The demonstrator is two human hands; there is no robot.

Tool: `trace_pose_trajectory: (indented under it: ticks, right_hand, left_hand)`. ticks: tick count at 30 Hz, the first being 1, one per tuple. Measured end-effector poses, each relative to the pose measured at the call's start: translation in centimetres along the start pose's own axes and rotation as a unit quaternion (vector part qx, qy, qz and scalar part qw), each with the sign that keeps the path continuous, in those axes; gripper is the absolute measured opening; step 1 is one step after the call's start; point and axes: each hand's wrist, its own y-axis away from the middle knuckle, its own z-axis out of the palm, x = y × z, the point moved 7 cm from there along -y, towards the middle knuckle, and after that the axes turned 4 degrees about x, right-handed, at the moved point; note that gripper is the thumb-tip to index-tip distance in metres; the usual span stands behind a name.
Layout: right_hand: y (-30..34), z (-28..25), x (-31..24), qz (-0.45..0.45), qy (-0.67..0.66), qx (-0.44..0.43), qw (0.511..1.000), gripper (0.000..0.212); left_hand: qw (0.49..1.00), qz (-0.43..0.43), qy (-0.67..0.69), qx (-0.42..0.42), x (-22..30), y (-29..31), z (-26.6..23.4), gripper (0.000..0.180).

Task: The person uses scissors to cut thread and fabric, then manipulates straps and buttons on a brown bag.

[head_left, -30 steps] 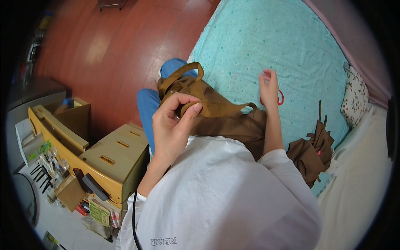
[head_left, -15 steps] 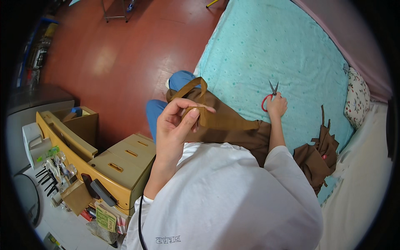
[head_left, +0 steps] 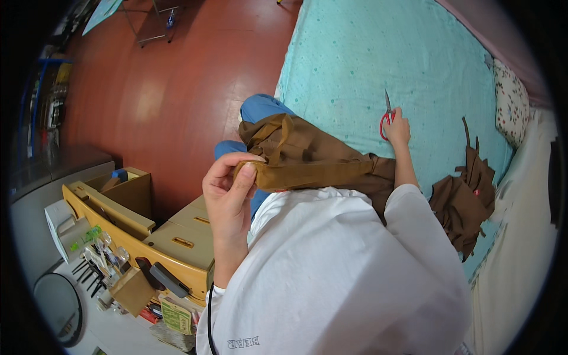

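Note:
Between the thumb and fingers of my left hand (head_left: 229,188) is the end of a brown fabric strap (head_left: 319,175). The strap stretches to the right across my lap, over a larger piece of brown cloth (head_left: 319,142) that covers my thighs. A loop of the same strap material lies on the cloth's far left part. Out over the bed, my right hand (head_left: 398,127) is closed around red-handled scissors (head_left: 387,111), whose blades are together and point away from me.
A crumpled brown cloth (head_left: 464,198) with thin ties lies on the turquoise bedsheet (head_left: 349,65) at right. Beyond it is a flowered pillow (head_left: 511,100). At left stand beige drawers (head_left: 177,236) and a white table (head_left: 118,331) with small items, beside a red floor (head_left: 177,89).
My left hand has moved left and slightly down, drawing the strap out straighter. The scissors' blades have come together, and my right hand has shifted a little up the bed.

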Motion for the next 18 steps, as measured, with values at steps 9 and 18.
trace_pose_trajectory:
  ticks: [9, 18]
  right_hand:
    - [7.3, -6.5, -7.7, 0.014, -0.606, -0.198, 0.77, 0.025]
    - [22.9, -20.9, -20.8, -0.429, -0.542, -0.296, 0.659, 0.037]
  left_hand:
    - [0.999, -0.003, -0.042, 0.017, 0.1, 0.3, -0.2, 0.012]
    - [0.998, -0.013, -0.05, -0.025, -0.4, -0.1, 1.0, 0.012]
